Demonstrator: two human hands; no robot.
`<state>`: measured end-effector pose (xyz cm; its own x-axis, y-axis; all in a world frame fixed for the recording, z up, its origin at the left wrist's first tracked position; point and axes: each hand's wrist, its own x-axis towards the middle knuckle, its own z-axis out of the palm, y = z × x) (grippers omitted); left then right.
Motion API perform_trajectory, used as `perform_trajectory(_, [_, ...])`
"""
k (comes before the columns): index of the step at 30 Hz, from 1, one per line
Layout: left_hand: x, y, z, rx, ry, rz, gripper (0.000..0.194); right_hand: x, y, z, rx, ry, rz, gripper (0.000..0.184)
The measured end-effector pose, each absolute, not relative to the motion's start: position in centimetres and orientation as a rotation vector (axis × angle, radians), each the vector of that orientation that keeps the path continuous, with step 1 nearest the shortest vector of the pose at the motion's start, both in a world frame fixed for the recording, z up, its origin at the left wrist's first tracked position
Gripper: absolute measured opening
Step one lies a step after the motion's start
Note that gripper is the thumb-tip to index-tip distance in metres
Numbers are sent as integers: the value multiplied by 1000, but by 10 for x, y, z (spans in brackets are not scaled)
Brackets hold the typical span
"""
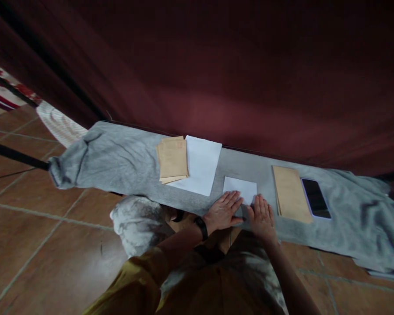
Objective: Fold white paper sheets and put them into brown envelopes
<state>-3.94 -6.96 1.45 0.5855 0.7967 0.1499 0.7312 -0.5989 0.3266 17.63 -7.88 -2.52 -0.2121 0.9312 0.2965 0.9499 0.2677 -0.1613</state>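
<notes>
A small white sheet of paper (239, 185), perhaps folded, lies flat on the grey cloth in front of me. My left hand (223, 211) rests on its lower left part, fingers stretched out and palm down. At its lower right edge lies my right hand (262, 215), also flat with the fingers extended. Neither hand grips anything. To the left is a larger white sheet (203, 164), partly under a stack of brown envelopes (173, 158). On the right, more brown envelopes (292, 192) lie beside a phone (316, 198) with a purple edge.
The grey cloth (124, 157) covers a long narrow bench. A dark red curtain (216, 105) hangs along its far side. Below is a floor of brown tiles (68, 253). A black bar (16, 155) reaches the bench's left end.
</notes>
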Motion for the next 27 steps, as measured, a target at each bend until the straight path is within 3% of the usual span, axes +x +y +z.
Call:
perform_trajectory(9, [-41, -65, 10, 2607, 1251, 439, 67, 141, -43, -13, -1520, -2204, 107, 59])
perform_trajectory(15, [-44, -63, -1, 2611, 1447, 473, 52, 127, -24, -13, -1532, -2384, -60, 53])
perform_trajectory(23, [-23, -20, -1, 2525, 1700, 543, 54, 128, -24, -21, -1616, -2400, -234, 56])
perform_trajectory(27, [-24, -12, -11, 2521, 1781, 532, 64, 126, -25, -24, -1613, -2377, -299, 59])
